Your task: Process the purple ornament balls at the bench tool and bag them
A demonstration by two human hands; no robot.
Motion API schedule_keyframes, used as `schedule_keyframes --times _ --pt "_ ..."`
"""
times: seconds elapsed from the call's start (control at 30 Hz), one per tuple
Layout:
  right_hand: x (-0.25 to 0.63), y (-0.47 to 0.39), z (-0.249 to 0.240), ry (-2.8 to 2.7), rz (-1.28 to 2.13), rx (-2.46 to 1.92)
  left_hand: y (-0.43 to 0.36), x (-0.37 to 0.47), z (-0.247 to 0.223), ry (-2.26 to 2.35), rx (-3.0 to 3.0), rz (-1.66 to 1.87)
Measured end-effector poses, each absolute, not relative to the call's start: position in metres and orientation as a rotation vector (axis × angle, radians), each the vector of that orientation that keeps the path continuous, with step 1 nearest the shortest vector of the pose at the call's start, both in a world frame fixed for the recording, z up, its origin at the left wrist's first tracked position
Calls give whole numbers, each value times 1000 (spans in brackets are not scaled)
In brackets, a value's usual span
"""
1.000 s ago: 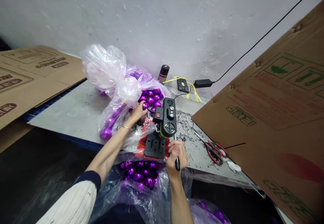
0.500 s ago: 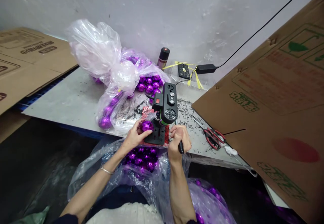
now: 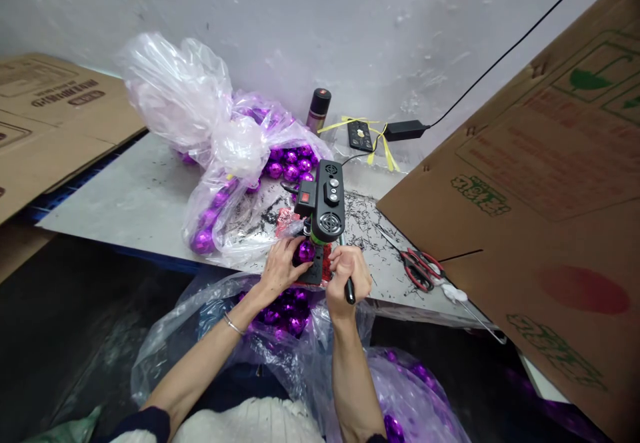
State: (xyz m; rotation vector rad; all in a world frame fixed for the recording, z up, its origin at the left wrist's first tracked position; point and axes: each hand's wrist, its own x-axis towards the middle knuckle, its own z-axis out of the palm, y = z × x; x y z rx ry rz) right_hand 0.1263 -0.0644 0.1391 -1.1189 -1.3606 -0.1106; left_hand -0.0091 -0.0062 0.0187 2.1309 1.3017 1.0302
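A black bench machine (image 3: 330, 199) with a red switch stands near the table's front edge. My left hand (image 3: 284, 266) grips a shiny purple ball (image 3: 305, 251) between thumb and fingers, under the machine's head and over its dark base (image 3: 314, 273). My right hand (image 3: 349, 276) is wrapped round the machine's lever handle (image 3: 350, 291), just right of the base. Below the table edge, several purple balls (image 3: 285, 313) lie in an open clear plastic bag (image 3: 165, 336) at my lap.
Behind the machine is a clear bag (image 3: 240, 146) of purple balls, with a spray can (image 3: 319, 108) beyond. Red-handled scissors (image 3: 423, 269) lie right, by a large cardboard box (image 3: 525, 196). Black shreds (image 3: 370, 236) litter the table. Flat cardboard (image 3: 65, 123) is at left.
My left hand has moved right, bringing the purple ball from the base's left side to under the machine's head. My right hand stays on the lever. The whole view has shifted slightly.
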Motion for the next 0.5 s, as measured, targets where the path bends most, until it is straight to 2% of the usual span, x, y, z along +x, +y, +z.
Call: schedule_keyframes --times 0.27,0.5 --pt "126 -66 139 -1359 -137 -1133 -8 -8 0 1253 2051 1168" --pt "125 -67 141 -1366 -110 -1132 -8 -4 1 1252 2036 1129"
